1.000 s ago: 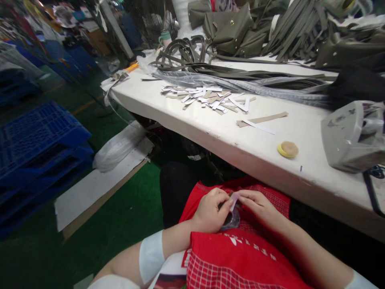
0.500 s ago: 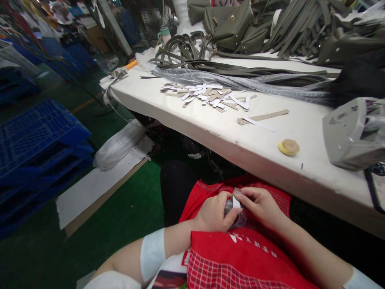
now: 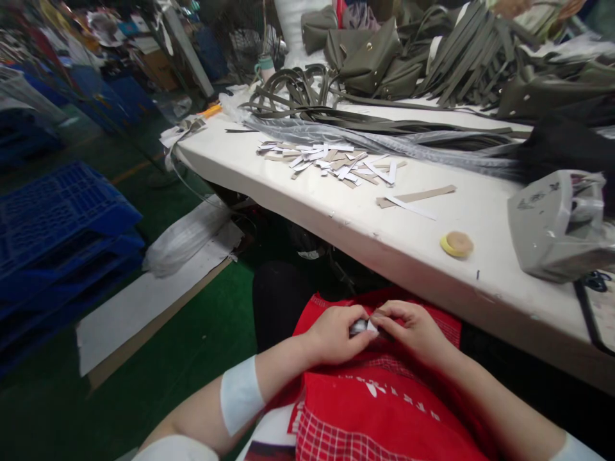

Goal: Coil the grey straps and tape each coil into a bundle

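Note:
Above the red apron [image 3: 355, 397] in the lap, my left hand [image 3: 336, 334] is closed around a small greyish, shiny bundle [image 3: 358, 327], mostly hidden by the fingers. A small white strip [image 3: 371, 328] shows at the bundle's right side. My right hand [image 3: 408, 326] pinches this strip between thumb and fingers, its fingertips close to those of my left hand. On the white table lies a pile of white and beige strips [image 3: 331, 160], with a few longer strips [image 3: 423, 194] to its right.
A yellow and tan tape roll [image 3: 457, 244] and a grey plastic holder [image 3: 552, 224] stand on the table [image 3: 307, 202]. Olive straps [image 3: 307, 96] and bags [image 3: 368, 61] lie behind. Blue pallets [image 3: 62, 224] and a cardboard sheet [image 3: 154, 301] are at the left. Another person's hand [image 3: 512, 8] shows at the top right.
The white strip, flatter and more visible before, now shows as a smaller, folded-looking piece. My left hand covers the bundle differently, and less of the bundle shows. The view has tilted slightly.

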A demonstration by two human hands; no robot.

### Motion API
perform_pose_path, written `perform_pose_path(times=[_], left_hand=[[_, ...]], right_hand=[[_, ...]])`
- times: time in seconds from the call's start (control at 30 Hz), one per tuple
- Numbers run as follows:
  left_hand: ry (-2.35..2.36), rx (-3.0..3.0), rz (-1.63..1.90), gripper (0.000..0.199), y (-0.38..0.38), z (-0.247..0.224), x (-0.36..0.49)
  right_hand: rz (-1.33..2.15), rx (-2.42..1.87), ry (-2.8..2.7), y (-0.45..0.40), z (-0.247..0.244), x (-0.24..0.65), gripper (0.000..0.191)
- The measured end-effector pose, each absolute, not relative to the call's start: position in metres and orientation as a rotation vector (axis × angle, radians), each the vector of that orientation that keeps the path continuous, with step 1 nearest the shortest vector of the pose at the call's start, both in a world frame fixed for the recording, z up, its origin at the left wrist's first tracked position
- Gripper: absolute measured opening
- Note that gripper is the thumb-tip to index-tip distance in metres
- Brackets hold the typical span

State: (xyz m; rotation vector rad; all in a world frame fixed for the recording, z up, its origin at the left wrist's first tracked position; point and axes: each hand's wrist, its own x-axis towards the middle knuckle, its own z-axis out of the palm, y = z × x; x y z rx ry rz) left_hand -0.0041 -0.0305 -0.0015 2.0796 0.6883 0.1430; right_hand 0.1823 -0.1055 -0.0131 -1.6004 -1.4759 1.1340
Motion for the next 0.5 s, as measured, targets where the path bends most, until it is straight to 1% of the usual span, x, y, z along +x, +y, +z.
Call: perform_pose_path(times=[0.13,0.23,0.37,0.5], left_hand=[[0.754,1.736,0.040,0.023,-0.041,-0.010,-0.006],[0.791,1.557,0.030,0.025,-0.042,-0.015,-0.003],[0.831,1.486,-0.027,0.027,-0.036,-0.021,0.002],[0.830,1.505,-0.056,0.029,-0.037,-0.023,0.004]], right_hand=[[1.239,-1.571,-1.463,-0.105,-0.020,0.179,0.023],[1.378,-1.547,-1.367,-0.099,-0.024,0.180,0.027],[1.575,-1.506,-1.274,-0.088,-0.028,0.187,0.035],[1.708,-1.482,-1.314,-0.081,-0.029,0.195,0.031]])
